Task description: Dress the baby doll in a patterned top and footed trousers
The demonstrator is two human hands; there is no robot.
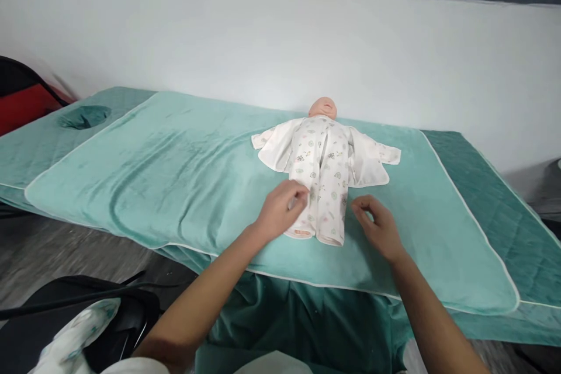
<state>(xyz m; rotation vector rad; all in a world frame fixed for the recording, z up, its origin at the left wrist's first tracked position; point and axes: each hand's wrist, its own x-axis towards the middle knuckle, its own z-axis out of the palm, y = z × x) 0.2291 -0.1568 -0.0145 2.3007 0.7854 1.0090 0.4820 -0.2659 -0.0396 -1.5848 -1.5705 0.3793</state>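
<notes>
A baby doll (323, 108) lies on its back on a light teal blanket (175, 175), dressed in a white printed romper (322, 181) whose top flaps spread open to both sides. My left hand (280, 210) pinches the fabric at the left leg of the romper. Just right of the romper's legs, my right hand (377, 225) hovers with its fingers curled and nothing visible in them.
The blanket covers a darker teal quilted massage bed (517, 228) with a face hole (83, 117) at the far left, set against a white wall. A black chair (109, 310) holding another white printed garment (74, 339) stands at the lower left. Something red (26, 105) sits at the left edge.
</notes>
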